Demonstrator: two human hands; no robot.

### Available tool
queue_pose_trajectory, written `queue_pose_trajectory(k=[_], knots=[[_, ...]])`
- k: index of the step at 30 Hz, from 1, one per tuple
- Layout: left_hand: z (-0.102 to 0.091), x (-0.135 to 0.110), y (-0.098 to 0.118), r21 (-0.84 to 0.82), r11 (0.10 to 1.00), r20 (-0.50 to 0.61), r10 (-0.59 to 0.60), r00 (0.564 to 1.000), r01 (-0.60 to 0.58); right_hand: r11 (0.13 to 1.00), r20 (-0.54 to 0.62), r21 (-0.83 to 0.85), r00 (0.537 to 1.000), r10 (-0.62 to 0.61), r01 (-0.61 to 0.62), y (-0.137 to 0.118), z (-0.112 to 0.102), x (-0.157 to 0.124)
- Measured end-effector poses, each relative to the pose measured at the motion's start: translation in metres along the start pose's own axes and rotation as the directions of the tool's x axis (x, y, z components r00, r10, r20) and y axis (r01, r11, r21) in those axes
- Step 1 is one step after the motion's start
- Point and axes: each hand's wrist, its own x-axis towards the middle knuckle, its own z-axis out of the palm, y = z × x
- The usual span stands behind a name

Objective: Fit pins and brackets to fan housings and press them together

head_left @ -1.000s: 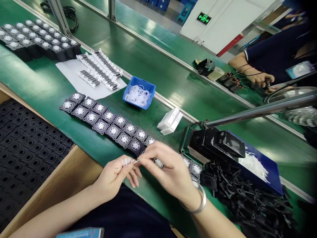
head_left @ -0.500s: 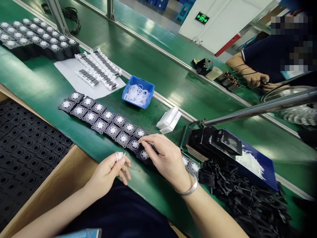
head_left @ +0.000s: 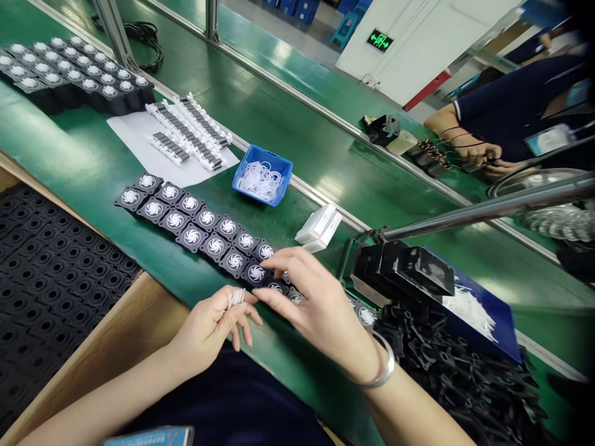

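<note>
My left hand [head_left: 218, 322] carries several thin white rings [head_left: 235, 298] looped round its index finger, the thumb close against them and the other fingers loosely curled. To its right, my right hand [head_left: 311, 303] has its thumb and index finger apart, with nothing visible between them. The right thumb tip is by the left index fingertip; whether they touch, I cannot tell. Beneath and beyond the right hand run two rows of black square housings with white spiral impellers [head_left: 215, 246]. Part of these rows is hidden behind that hand.
Behind the rows are a blue bin [head_left: 284, 186] of white rings and white blocks [head_left: 318, 228]. Black parts [head_left: 446, 365] lie heaped at right, beside black blocks [head_left: 395, 266]. Black cylinders [head_left: 111, 102] stand far left. A co-worker's hands [head_left: 478, 152] are across the bench.
My right hand has drawn back from the impeller row toward my left hand, and its thumb and index finger have parted. My left hand has shifted slightly right.
</note>
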Motion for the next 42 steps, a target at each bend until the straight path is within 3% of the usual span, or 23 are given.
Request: queue_pose_trajectory(k=[7,13,16,19,21,23,25,36,40,42], knots=[[-0.002,0.000,-0.001,0.055,0.998,-0.025,0.021,0.999,-0.020,0.999,0.028,0.005,0.999,0.045,-0.046,0.008,0.008,-0.001],[-0.002,0.001,0.006,0.136,0.989,0.000,0.060,0.998,-0.060,0.958,0.165,0.285,0.986,-0.030,-0.018,-0.003,0.015,0.004],[-0.002,0.002,0.009,0.103,0.992,-0.003,0.072,0.997,-0.071,0.943,0.200,0.331,0.980,-0.023,-0.045,-0.007,0.018,0.007],[-0.004,0.003,0.007,0.026,0.997,-0.062,0.068,0.996,-0.066,0.909,0.158,0.407,0.987,0.026,-0.089,-0.004,0.014,0.016],[-0.007,0.003,0.005,-0.029,0.998,-0.128,0.045,0.991,-0.049,0.889,0.064,0.432,0.988,0.138,-0.152,0.003,0.010,0.024],[-0.009,0.002,0.002,-0.073,0.997,-0.179,0.023,0.984,-0.037,0.898,-0.027,0.386,0.970,0.241,-0.212,0.013,0.008,0.035],[-0.011,0.001,0.000,-0.103,0.994,-0.197,0.003,0.980,-0.024,0.927,-0.050,0.296,0.966,0.254,-0.229,0.022,0.011,0.044],[-0.015,-0.002,0.001,-0.127,0.992,-0.191,-0.052,0.980,0.028,0.986,-0.002,0.098,0.991,0.133,-0.133,0.037,0.030,0.054],[-0.015,0.000,0.003,-0.129,0.991,-0.186,-0.069,0.980,0.046,0.996,0.070,-0.091,0.998,0.001,0.005,0.041,0.026,0.057],[-0.015,0.001,0.003,-0.128,0.991,-0.176,-0.067,0.982,0.045,0.982,-0.012,-0.179,0.998,-0.067,0.063,0.036,0.018,0.059]])
